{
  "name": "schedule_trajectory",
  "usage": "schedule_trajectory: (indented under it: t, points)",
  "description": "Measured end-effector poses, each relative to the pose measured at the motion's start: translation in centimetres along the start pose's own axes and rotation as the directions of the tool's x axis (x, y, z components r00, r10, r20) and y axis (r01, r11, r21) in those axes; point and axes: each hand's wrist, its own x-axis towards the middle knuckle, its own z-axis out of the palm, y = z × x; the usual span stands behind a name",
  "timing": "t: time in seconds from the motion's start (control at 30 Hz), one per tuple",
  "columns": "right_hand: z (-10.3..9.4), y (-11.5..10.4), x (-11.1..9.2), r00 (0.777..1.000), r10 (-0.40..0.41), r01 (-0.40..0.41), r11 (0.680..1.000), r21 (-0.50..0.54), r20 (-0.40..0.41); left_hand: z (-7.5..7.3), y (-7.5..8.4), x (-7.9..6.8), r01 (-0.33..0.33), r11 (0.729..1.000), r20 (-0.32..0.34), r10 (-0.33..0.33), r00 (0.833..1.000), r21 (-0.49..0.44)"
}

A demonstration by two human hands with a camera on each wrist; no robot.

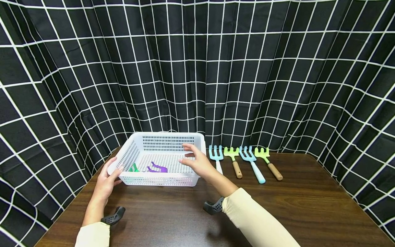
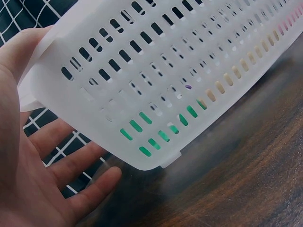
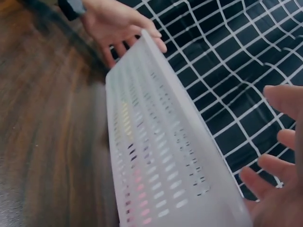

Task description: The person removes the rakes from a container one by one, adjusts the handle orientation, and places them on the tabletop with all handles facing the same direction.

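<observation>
A white perforated plastic basket [image 1: 163,176] stands on the left part of the table. Inside show a purple pronged tool [image 1: 160,169] and a green piece [image 1: 134,168]; pink and yellow colours glimmer through its holes. My left hand [image 1: 106,180] holds the rim at the basket's left corner, thumb side over the edge and the other fingers spread below it [image 2: 52,170]. Over the right end of the basket hovers my right hand [image 1: 199,163], fingers apart and bent slightly, nothing between them. In the right wrist view its fingers [image 3: 267,182] lie beyond the basket's near end.
Right of the basket, hand forks lie in a row: a blue one with a white handle [image 1: 216,154], a green one with a wooden handle [image 1: 232,157], a light-blue one [image 1: 251,161] and another green one [image 1: 268,164]. A black gridded curtain [image 1: 247,68] surrounds the wooden table [image 1: 172,212].
</observation>
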Motion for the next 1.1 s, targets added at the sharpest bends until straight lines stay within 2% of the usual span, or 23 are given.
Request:
schedule_trajectory:
  t: [0.23, 0.43, 0.53, 0.67, 0.83, 1.1]
  points:
    - [0.5, -0.2, 2.0, 0.991, 0.097, -0.090, 0.993, -0.073, 0.097, -0.2, 0.0, -0.1, -0.017, 1.000, -0.009, 0.017, 1.000, -0.001]
    - [0.8, -0.4, 3.1, 0.964, 0.163, -0.141, 0.983, -0.118, 0.208, -0.3, 0.0, -0.1, -0.022, 1.000, -0.016, 0.022, 1.000, -0.018]
    - [1.1, -0.2, 3.4, 0.949, 0.204, -0.172, 0.973, -0.151, 0.239, -0.3, 0.1, -0.1, -0.016, 1.000, -0.014, 0.016, 1.000, -0.008]
    - [1.7, 0.4, 3.9, 0.926, 0.234, -0.173, 0.960, -0.220, 0.295, -0.1, 0.1, -0.1, -0.018, 1.000, -0.015, 0.019, 1.000, 0.011]
    - [2.3, 1.1, 4.4, 0.883, 0.291, -0.182, 0.936, -0.303, 0.369, 0.3, -0.1, 0.1, -0.018, 1.000, -0.006, 0.018, 1.000, 0.017]
    - [2.8, 1.6, 4.9, 0.835, 0.340, -0.125, 0.883, -0.452, 0.434, 0.0, -0.1, 0.2, -0.002, 0.999, -0.013, 0.002, 1.000, 0.037]
